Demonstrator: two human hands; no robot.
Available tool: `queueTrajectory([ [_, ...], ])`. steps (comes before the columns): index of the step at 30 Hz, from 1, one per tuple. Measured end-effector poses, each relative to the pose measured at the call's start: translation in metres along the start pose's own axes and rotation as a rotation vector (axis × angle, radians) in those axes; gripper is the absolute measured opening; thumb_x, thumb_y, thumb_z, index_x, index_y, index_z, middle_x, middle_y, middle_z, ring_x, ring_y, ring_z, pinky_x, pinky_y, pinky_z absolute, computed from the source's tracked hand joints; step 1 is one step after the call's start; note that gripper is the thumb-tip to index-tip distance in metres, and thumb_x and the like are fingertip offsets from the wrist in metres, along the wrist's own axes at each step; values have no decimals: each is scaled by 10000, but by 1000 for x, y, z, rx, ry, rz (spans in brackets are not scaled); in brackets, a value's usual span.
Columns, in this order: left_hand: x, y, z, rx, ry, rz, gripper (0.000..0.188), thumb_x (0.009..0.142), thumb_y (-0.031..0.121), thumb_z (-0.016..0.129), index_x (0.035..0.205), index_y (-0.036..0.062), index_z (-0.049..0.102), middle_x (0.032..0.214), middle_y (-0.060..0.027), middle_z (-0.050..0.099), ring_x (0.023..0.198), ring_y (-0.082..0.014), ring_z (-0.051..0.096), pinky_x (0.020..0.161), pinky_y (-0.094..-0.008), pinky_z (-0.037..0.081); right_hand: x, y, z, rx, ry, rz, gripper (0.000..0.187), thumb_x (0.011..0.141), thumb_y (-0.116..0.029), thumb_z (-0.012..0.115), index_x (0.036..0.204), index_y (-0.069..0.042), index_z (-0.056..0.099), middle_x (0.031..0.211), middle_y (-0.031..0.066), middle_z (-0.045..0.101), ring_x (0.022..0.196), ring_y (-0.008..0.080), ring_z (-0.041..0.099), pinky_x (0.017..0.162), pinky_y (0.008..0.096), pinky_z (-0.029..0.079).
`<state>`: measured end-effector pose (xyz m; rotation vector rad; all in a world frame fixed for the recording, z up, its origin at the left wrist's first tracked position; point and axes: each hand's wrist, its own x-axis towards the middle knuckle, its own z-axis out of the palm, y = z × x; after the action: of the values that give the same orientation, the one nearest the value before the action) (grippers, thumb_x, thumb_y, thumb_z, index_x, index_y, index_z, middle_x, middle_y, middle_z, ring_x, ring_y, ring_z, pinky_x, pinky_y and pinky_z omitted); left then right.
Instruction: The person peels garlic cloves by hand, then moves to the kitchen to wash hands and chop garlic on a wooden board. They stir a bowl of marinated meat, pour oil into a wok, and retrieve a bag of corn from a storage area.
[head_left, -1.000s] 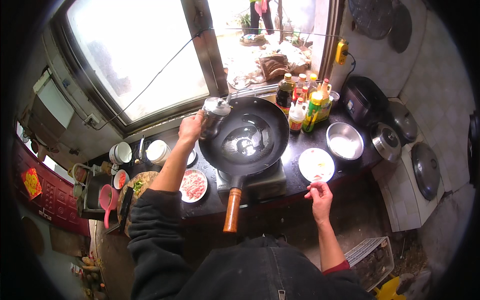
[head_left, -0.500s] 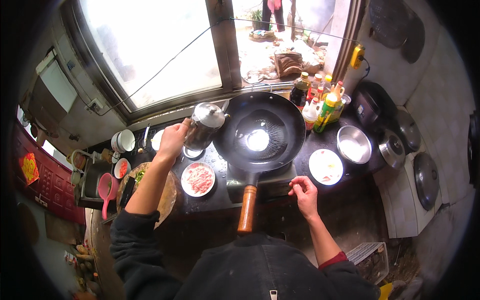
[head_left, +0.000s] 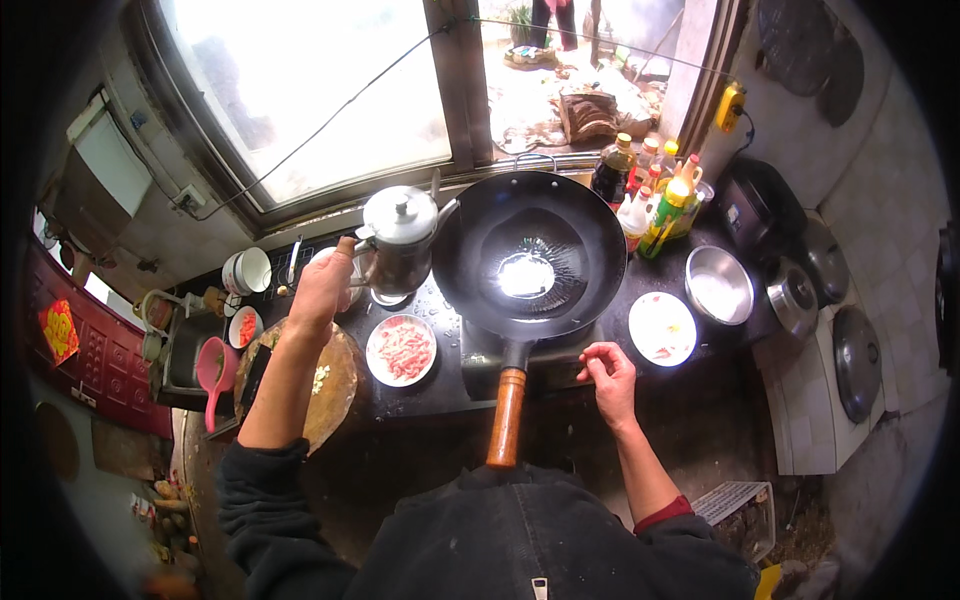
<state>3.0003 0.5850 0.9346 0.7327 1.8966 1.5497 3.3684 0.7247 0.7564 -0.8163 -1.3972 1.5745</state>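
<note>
My left hand (head_left: 322, 287) is closed round the handle of a metal oil pot (head_left: 398, 245) with a lid and a slim spout. The pot is held above the counter just left of a black wok (head_left: 590, 250), its spout beside the wok's rim. A shiny pool of liquid lies in the wok's bottom. The wok sits on a stove (head_left: 560, 362), its wooden handle (head_left: 507, 420) pointing toward me. Right of that handle, my right hand (head_left: 609, 378) hovers at the stove's front corner with fingers curled together; nothing shows in them.
A plate of sliced raw meat (head_left: 401, 350) stands left of the stove, beside a round chopping board (head_left: 335, 395) with chopped pieces. On the right are a white plate (head_left: 662, 330), a steel bowl (head_left: 718, 287) and several sauce bottles (head_left: 655, 205). A pink ladle (head_left: 213, 375) lies by the sink.
My left hand has drawn the oil pot leftward, away from the wok's rim, and it looks more upright. My right hand stays nearly in place. The view has shifted slightly.
</note>
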Motion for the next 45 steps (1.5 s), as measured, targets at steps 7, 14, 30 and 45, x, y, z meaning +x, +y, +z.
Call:
queueTrajectory([
  [7, 38, -37, -7, -419, -56, 127, 454, 986, 484, 545, 682, 187, 387, 631, 75, 282, 552, -66, 310, 535, -244, 346, -10, -2, 2, -65, 63, 23, 62, 943, 1, 556, 982, -5, 604, 876, 62, 630, 676, 103, 599, 654, 241, 531],
  [14, 80, -104, -26, -258, 110, 224, 388, 1010, 430, 532, 725, 170, 497, 605, 97, 368, 512, -39, 319, 484, -224, 254, -27, 1, 7, -81, 147, 33, 71, 940, 1, 556, 983, -3, 613, 876, 56, 640, 686, 94, 614, 637, 235, 532],
  [30, 48, -67, -37, 11, -147, 60, 378, 979, 426, 597, 873, 77, 697, 646, 100, 473, 540, -12, 352, 491, -209, 268, -35, -47, 79, -233, 76, -140, 95, 898, 11, 597, 977, -15, 644, 862, 38, 658, 781, 105, 649, 687, 251, 534],
  [45, 34, -35, -26, 410, -168, 226, 400, 1004, 369, 573, 785, 41, 639, 695, 96, 502, 637, -13, 400, 559, -214, 315, -35, -64, 120, -359, -135, -363, 179, 831, 50, 636, 982, -44, 658, 837, 87, 672, 751, 209, 671, 678, 307, 532],
])
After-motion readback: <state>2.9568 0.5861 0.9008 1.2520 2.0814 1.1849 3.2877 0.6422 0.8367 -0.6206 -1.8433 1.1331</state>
